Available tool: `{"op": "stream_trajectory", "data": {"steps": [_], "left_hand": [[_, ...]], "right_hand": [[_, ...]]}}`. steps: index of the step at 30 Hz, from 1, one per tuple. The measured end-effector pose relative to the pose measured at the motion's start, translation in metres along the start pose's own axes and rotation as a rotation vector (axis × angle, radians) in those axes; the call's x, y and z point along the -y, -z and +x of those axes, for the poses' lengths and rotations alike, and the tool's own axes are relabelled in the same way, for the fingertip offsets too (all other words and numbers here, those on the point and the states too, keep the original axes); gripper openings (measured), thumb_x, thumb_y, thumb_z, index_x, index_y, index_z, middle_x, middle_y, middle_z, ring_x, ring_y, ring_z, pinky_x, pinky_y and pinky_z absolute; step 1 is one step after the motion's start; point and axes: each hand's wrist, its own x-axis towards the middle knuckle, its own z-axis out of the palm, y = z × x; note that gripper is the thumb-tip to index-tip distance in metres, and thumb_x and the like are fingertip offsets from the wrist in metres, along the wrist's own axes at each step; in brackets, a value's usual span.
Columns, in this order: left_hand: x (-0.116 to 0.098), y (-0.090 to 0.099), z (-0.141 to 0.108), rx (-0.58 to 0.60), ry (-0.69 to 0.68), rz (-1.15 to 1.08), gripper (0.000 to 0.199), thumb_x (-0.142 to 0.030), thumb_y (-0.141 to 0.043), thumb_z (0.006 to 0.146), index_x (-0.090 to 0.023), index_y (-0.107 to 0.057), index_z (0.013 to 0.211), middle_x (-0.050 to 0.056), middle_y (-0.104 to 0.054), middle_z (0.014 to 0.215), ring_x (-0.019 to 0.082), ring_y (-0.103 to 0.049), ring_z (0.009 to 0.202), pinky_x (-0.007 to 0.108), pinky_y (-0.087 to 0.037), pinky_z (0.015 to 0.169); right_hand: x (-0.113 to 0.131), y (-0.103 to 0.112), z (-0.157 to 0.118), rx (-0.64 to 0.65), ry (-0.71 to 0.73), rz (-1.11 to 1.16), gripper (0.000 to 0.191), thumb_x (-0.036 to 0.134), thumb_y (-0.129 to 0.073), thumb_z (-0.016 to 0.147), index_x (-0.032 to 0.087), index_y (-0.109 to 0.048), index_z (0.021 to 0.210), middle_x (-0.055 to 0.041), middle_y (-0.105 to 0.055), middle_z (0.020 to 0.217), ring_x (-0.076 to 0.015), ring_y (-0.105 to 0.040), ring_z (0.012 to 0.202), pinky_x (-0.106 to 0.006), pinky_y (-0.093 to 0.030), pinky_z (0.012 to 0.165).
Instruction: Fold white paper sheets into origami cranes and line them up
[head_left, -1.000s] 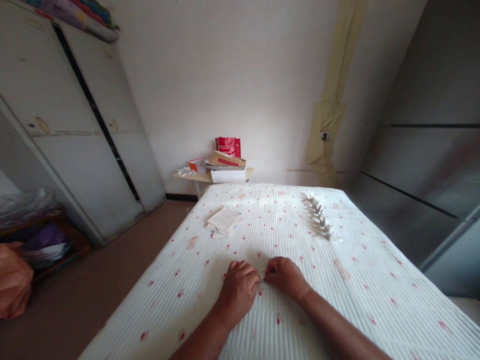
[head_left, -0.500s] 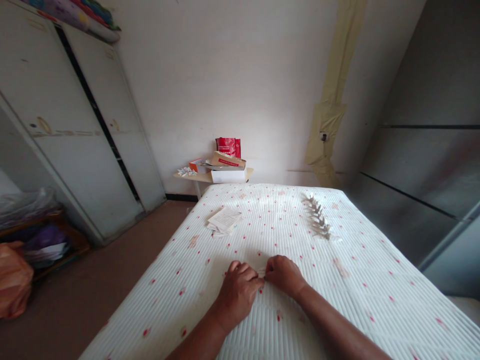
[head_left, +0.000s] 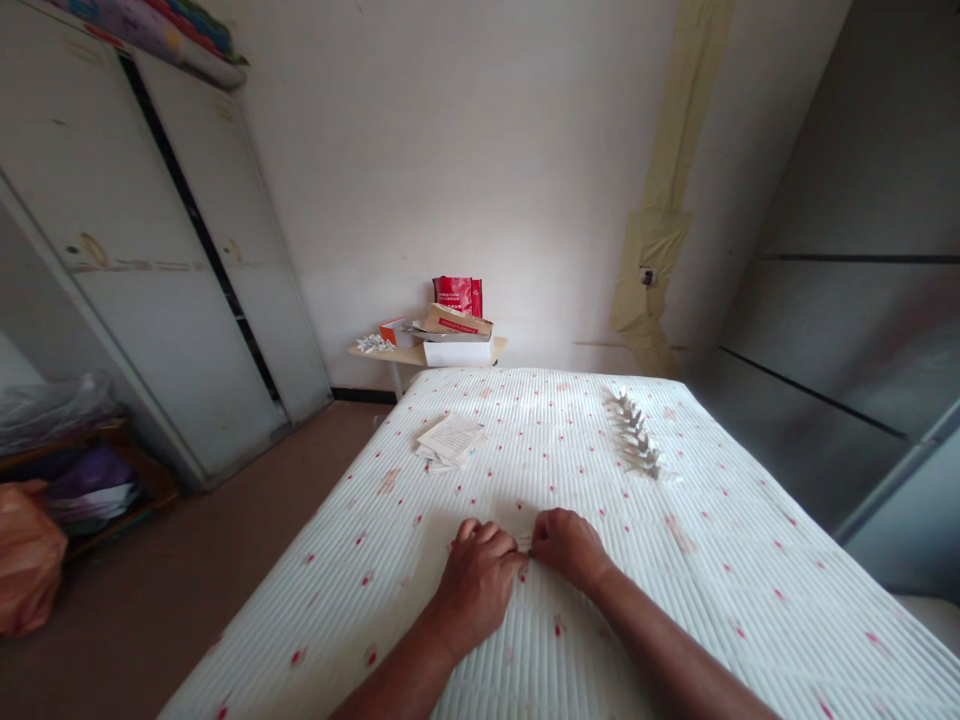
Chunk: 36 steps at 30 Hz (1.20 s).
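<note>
Close together on the quilted bedspread, my left hand (head_left: 480, 580) and my right hand (head_left: 568, 545) are both closed, with fingertips pinched. Between them shows a small pale piece of paper (head_left: 523, 541), mostly covered by the fingers; its folds are too small to make out. A loose stack of paper sheets (head_left: 450, 440), the top one marked with lines of writing or print, lies beyond my left hand. Farther off to the right, several small folded paper figures (head_left: 636, 435), pointed like birds, stand in a row.
The white bedspread (head_left: 555, 640) with red dots covers the bed. Behind it, a small table (head_left: 409, 355) bears boxes, a red bag (head_left: 457, 295) and a heap of small white pieces. A cabinet (head_left: 157, 250) stands left; grey panels (head_left: 847, 320) rise on the right.
Both hands stay in nearly the same place, with only slight finger movement around the paper. The view has shifted a little.
</note>
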Motion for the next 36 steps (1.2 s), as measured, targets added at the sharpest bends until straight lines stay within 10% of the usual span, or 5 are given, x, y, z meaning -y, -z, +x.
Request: {"op": "stream_trajectory", "data": {"steps": [23, 36], "left_hand": [[-0.006, 0.005, 0.001, 0.009, 0.041, 0.004, 0.014, -0.014, -0.053, 0.081, -0.022, -0.063, 0.080, 0.000, -0.060, 0.079, 0.016, -0.048, 0.083, 0.036, -0.029, 0.078], [-0.008, -0.001, 0.011, -0.084, 0.097, 0.059, 0.017, -0.020, -0.056, 0.080, -0.020, -0.061, 0.064, 0.001, -0.059, 0.081, 0.017, -0.047, 0.086, 0.036, -0.030, 0.074]], "right_hand": [[-0.010, -0.002, 0.004, -0.004, 0.026, 0.184, 0.011, 0.013, -0.055, 0.059, 0.018, -0.063, 0.064, -0.0010, -0.064, 0.067, -0.0131, -0.056, 0.063, -0.021, -0.034, 0.055], [-0.027, 0.006, 0.001, -0.023, 0.379, 0.247, 0.043, 0.006, -0.041, 0.073, 0.021, -0.066, 0.105, -0.0062, -0.066, 0.099, -0.0165, -0.061, 0.090, -0.024, -0.043, 0.080]]}}
